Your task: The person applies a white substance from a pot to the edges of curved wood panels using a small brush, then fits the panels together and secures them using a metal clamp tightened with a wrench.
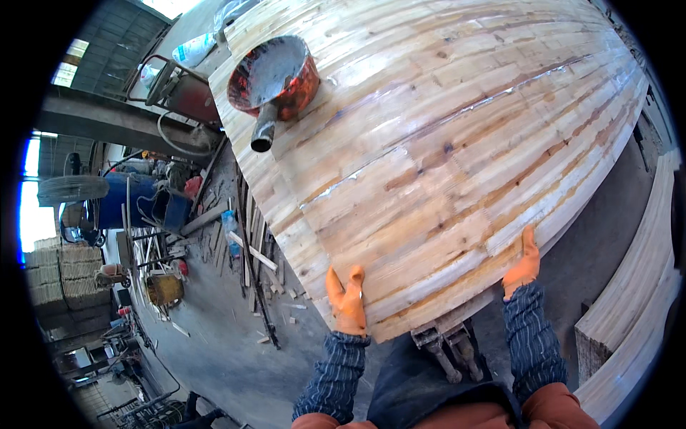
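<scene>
Facing the strip-laminated wood panel (429, 193) directly ahead, we are resting our left hand (349, 306), fingers apart, at its near corner; our right hand (522, 267) is touching its right edge, grip unclear.

A panel (400, 236) is bearing a pan (300, 94) at far left; the left hand (348, 305) is resting at its near corner, the right hand (523, 268) along its right edge. Sticks (254, 252) are lying left, boards (629, 300) right.
</scene>
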Demonstrator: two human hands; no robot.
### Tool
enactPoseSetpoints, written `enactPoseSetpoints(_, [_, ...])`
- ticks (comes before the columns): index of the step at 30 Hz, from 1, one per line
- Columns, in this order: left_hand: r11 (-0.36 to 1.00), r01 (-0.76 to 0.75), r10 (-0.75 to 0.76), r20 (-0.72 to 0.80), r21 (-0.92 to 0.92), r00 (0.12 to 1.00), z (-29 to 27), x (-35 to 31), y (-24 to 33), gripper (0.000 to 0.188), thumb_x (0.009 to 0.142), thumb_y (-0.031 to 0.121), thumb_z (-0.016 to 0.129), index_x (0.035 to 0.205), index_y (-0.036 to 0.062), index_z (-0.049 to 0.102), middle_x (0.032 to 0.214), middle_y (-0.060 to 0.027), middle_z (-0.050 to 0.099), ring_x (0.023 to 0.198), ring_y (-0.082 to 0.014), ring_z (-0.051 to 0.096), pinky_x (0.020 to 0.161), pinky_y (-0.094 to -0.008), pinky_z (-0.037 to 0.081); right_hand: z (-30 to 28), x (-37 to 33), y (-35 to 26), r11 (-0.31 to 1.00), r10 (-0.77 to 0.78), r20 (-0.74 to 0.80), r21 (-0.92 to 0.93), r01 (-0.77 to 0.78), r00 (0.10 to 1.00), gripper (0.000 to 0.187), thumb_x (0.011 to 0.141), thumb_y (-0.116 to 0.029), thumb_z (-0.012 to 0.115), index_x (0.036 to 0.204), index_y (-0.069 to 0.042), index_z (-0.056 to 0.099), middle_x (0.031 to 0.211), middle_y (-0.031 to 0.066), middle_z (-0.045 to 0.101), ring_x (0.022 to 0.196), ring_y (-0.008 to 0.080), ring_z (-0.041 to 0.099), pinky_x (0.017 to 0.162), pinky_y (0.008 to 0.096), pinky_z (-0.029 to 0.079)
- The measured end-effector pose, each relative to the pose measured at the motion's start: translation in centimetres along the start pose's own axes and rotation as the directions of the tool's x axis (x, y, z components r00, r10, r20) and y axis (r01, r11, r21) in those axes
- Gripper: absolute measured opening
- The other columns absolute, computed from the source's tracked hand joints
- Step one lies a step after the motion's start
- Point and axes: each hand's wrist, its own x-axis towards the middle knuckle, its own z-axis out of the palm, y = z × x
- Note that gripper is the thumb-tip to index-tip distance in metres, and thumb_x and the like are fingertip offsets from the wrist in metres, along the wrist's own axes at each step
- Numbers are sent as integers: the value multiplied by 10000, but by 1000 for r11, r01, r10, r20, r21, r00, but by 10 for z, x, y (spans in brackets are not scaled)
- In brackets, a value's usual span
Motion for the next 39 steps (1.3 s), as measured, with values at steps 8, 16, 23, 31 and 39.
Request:
enactPoseSetpoints(8, [1000,26,-25,39,-8,999,-4,1,8,535,993,163,653,1459,18,433,1295,-83,591,1133,-169,584,1030,-333,477,-13,7,8,1000,-22,-75,-15,21,997,668,924,-412,711,1462,-69,513,1436,82,556,1265,288,558,1034,464,473])
enactPoseSetpoints(16, [999,-36,34,102,17,994,-16,24,-16,557,1002,152,631,1451,-67,385,1258,-106,614,1201,-202,585,1069,-368,464,-62,47,15,951,-140,142,-257,173,980,618,974,-412,653,1425,-11,518,1418,141,555,1279,257,539,1082,443,435])
enactPoseSetpoints(23, [984,65,-78,74,167,994,-37,7,8,681,967,292,693,1496,-1,382,1200,-79,614,1078,-173,612,864,-313,519,-65,-141,27,740,-36,264,-642,203,964,536,946,-205,717,1400,-8,513,1193,130,665,1021,186,648,903,326,534])
enactPoseSetpoints(31, [922,190,-210,24,336,977,-48,-93,-16,725,950,430,683,1498,62,386,1282,-80,602,1072,-189,607,866,-388,508,-108,-240,101,58,-142,612,-779,624,778,388,905,-269,692,1183,-2,654,975,197,709,832,359,686,782,430,544])
enactPoseSetpoints(39, [887,385,-423,115,256,899,-27,-146,-18,655,953,429,666,1448,65,440,1205,-121,652,995,-226,663,866,-393,515,-110,-186,78,456,856,283,-806,-377,433,334,951,-395,665,1110,-101,682,722,1,588,530,66,477,440,224,341])
